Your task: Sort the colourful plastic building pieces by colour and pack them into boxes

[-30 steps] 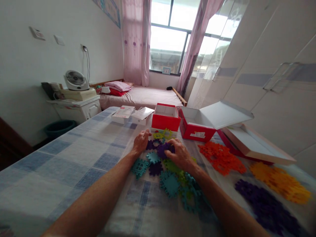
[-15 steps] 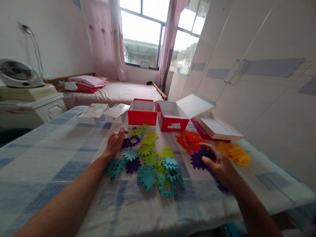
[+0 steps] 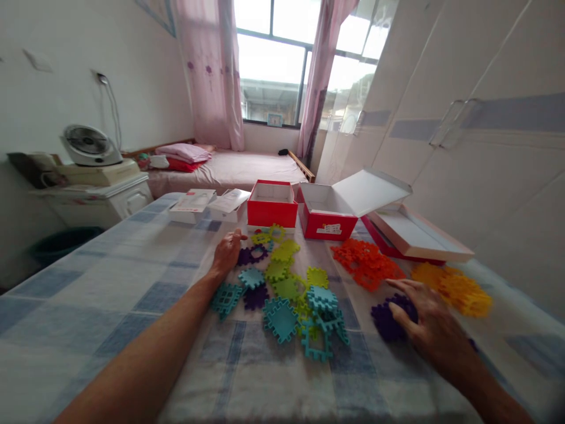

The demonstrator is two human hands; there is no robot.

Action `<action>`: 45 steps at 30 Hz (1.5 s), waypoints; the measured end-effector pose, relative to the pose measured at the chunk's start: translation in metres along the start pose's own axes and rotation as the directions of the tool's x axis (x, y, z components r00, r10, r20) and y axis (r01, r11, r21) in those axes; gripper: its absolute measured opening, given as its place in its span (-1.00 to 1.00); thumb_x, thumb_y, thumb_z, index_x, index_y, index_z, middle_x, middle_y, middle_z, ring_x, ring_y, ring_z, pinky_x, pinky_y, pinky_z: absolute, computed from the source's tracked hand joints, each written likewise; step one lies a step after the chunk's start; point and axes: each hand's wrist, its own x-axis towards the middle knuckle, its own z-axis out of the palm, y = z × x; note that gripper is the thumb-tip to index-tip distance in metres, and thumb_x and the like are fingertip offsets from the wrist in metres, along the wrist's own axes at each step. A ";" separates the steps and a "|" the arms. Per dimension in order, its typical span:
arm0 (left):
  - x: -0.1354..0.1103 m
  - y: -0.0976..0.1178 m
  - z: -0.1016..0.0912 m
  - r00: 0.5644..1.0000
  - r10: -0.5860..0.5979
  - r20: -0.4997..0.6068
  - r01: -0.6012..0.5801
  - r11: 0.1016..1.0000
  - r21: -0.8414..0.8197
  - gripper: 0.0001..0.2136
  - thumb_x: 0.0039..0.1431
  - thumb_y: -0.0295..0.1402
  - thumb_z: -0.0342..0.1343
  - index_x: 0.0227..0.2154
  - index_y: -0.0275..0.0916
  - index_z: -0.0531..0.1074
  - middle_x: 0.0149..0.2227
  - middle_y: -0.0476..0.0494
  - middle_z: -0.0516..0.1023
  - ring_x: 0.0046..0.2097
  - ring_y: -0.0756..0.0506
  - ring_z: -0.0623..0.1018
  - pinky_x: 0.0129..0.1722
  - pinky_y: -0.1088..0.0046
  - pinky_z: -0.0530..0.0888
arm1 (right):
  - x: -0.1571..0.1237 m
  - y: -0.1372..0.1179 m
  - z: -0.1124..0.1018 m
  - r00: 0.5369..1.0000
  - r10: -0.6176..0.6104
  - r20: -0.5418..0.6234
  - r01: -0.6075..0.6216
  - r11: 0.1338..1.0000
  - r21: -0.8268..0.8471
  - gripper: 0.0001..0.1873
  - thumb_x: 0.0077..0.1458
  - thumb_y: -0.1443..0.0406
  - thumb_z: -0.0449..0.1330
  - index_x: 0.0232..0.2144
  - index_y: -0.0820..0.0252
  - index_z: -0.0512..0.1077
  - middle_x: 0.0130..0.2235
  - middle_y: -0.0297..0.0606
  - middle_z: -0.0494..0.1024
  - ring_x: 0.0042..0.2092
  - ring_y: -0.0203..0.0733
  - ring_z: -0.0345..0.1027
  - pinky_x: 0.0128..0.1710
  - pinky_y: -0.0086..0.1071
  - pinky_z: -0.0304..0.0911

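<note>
My left hand [image 3: 227, 251] rests flat on the checked cloth, fingers stretched, beside a dark purple tile [image 3: 247, 255] at the edge of a mixed pile of teal, green and yellow interlocking tiles [image 3: 291, 294]. My right hand [image 3: 430, 324] lies with fingers spread over a heap of purple tiles [image 3: 388, 318] at the right. An orange pile [image 3: 366, 263] and a yellow-orange pile [image 3: 459, 288] lie just beyond it.
Two red boxes stand at the far side, one without a lid [image 3: 272, 204] and one with its lid flipped up [image 3: 329, 215]; a flat tray-like lid [image 3: 415, 232] lies to their right. White leaflets [image 3: 207, 203] lie at the far left. A wardrobe stands along the right, a bed behind.
My right hand left the mixed pile and swung right to the purple heap, setting purple tiles there. My left hand stayed by the pile. The view swung right, then partly back.
</note>
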 end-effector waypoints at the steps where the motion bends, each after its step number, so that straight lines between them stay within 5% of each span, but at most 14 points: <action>1: 0.000 0.000 0.000 1.000 -0.010 -0.009 0.010 1.000 -0.014 -0.33 0.12 0.12 -0.40 -0.39 -0.27 0.51 -0.22 -0.27 0.51 -0.15 -0.20 0.48 -0.09 0.27 0.36 | 0.008 -0.010 0.000 1.000 -0.024 0.013 0.023 0.999 0.047 -0.59 0.04 0.18 0.01 -0.09 0.20 0.39 -0.06 -0.08 0.40 0.00 0.03 0.25 0.04 -0.06 0.15; 5: 0.002 -0.004 0.001 0.998 -0.035 -0.057 0.031 0.998 -0.060 -0.33 0.14 0.09 -0.39 -0.35 -0.30 0.52 -0.29 -0.24 0.53 -0.19 -0.17 0.49 -0.13 0.30 0.38 | 0.047 -0.071 0.013 0.970 -0.208 0.127 0.179 0.961 0.209 -0.63 0.08 0.25 0.02 -0.05 0.16 0.35 0.01 -0.15 0.36 0.05 -0.09 0.23 0.06 -0.18 0.15; 10: 0.005 -0.014 0.004 0.994 -0.047 -0.098 0.032 0.988 -0.151 -0.33 0.17 0.07 -0.39 -0.32 -0.34 0.51 -0.28 -0.26 0.55 -0.21 -0.17 0.50 -0.17 0.29 0.40 | 0.102 -0.148 0.067 0.851 -0.466 0.242 0.390 0.869 0.305 -0.59 0.09 0.34 0.03 0.02 0.22 0.31 0.05 -0.15 0.38 0.09 -0.14 0.19 0.08 -0.26 0.09; 15: 0.006 -0.017 0.007 0.991 -0.052 -0.126 0.027 0.980 -0.198 -0.35 0.18 0.05 -0.39 -0.32 -0.33 0.51 -0.27 -0.27 0.55 -0.21 -0.15 0.51 -0.16 0.31 0.40 | 0.133 -0.191 0.113 0.787 -0.496 0.366 0.459 0.868 0.190 -0.60 0.15 0.32 -0.01 0.05 0.17 0.29 0.10 -0.15 0.33 0.15 -0.09 0.08 0.11 -0.16 -0.01; 19: 0.007 -0.015 0.007 0.988 -0.070 -0.137 0.040 0.977 -0.209 -0.38 0.20 0.02 -0.37 -0.34 -0.32 0.51 -0.30 -0.25 0.55 -0.23 -0.15 0.51 -0.18 0.31 0.39 | 0.136 -0.197 0.125 0.769 -0.506 0.390 0.481 0.860 0.168 -0.64 0.10 0.35 0.03 -0.03 0.15 0.37 0.01 -0.13 0.39 0.11 -0.05 0.11 0.06 -0.17 0.01; 23: 0.007 -0.011 0.006 0.986 -0.079 -0.144 0.047 0.976 -0.213 -0.41 0.20 -0.01 -0.36 -0.37 -0.31 0.50 -0.32 -0.25 0.54 -0.23 -0.16 0.50 -0.18 0.30 0.38 | 0.136 -0.187 0.122 0.807 -0.451 0.381 0.441 0.890 0.117 -0.64 0.00 0.30 0.14 -0.11 0.23 0.41 -0.07 -0.05 0.38 0.02 0.00 0.16 -0.03 -0.23 0.08; 28: 0.006 -0.008 0.006 0.984 -0.093 -0.151 0.059 0.975 -0.215 -0.44 0.22 -0.05 -0.34 -0.39 -0.31 0.50 -0.32 -0.25 0.54 -0.24 -0.16 0.50 -0.18 0.33 0.37 | 0.143 -0.178 0.109 0.837 -0.382 0.391 0.366 0.923 0.120 -0.78 0.10 0.33 0.01 -0.29 0.25 0.44 -0.23 -0.14 0.43 -0.18 -0.19 0.27 -0.17 -0.39 0.13; 32: 0.006 -0.008 0.006 0.981 -0.102 -0.167 0.065 0.975 -0.212 -0.45 0.22 -0.05 -0.33 -0.39 -0.30 0.50 -0.31 -0.25 0.53 -0.23 -0.15 0.49 -0.18 0.33 0.37 | 0.150 -0.196 0.109 0.846 -0.361 0.392 0.324 0.932 0.160 -0.76 0.15 0.30 -0.05 -0.26 0.27 0.38 -0.22 -0.15 0.46 -0.20 -0.22 0.29 -0.23 -0.43 0.12; 37: 0.009 -0.011 0.007 0.980 -0.098 -0.172 0.057 0.972 -0.229 -0.44 0.23 -0.06 -0.36 -0.39 -0.31 0.49 -0.31 -0.27 0.54 -0.24 -0.15 0.50 -0.18 0.32 0.38 | 0.147 -0.227 0.130 0.794 -0.406 0.453 0.341 0.914 0.221 -0.84 0.02 0.26 0.10 -0.33 0.22 0.38 -0.27 -0.20 0.48 -0.25 -0.21 0.31 -0.32 -0.44 0.12; 45: 0.011 -0.014 0.009 0.975 -0.106 -0.195 0.054 0.965 -0.257 -0.43 0.22 -0.03 -0.35 -0.41 -0.30 0.49 -0.33 -0.28 0.55 -0.25 -0.15 0.51 -0.19 0.32 0.39 | 0.142 -0.233 0.141 0.797 -0.389 0.463 0.312 0.920 0.236 -0.59 -0.14 0.24 0.25 -0.19 0.27 0.35 -0.18 -0.10 0.45 -0.18 -0.11 0.31 -0.27 -0.38 0.14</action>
